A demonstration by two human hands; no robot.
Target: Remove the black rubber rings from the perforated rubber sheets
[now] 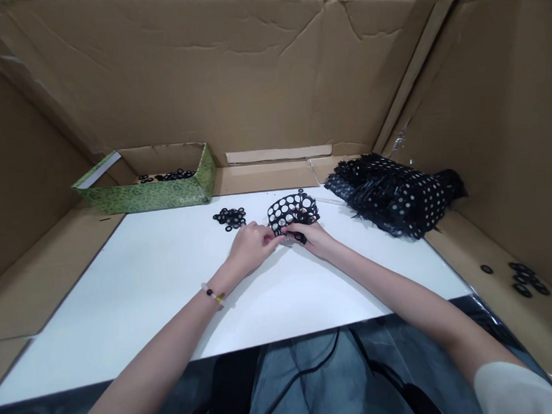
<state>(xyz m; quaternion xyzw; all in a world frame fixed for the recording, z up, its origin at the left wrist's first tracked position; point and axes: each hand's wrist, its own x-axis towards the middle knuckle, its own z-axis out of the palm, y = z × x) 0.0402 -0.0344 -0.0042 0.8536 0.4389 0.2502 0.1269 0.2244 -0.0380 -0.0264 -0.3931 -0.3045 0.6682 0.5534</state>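
Note:
My left hand (250,245) and my right hand (313,236) meet over a black rubber sheet punched full of round holes (289,211), which lies on the white tabletop (168,284). Both hands pinch the sheet's near edge with closed fingers. A small heap of loose black rings (230,218) lies just left of the sheet, a little beyond my left hand. A beaded bracelet sits on my left wrist.
A green cardboard box (152,190) with black rings inside stands at the back left. A pile of black punched sheets (393,192) lies at the back right. Several loose rings (522,278) lie on the cardboard at the right. Cardboard walls enclose the table.

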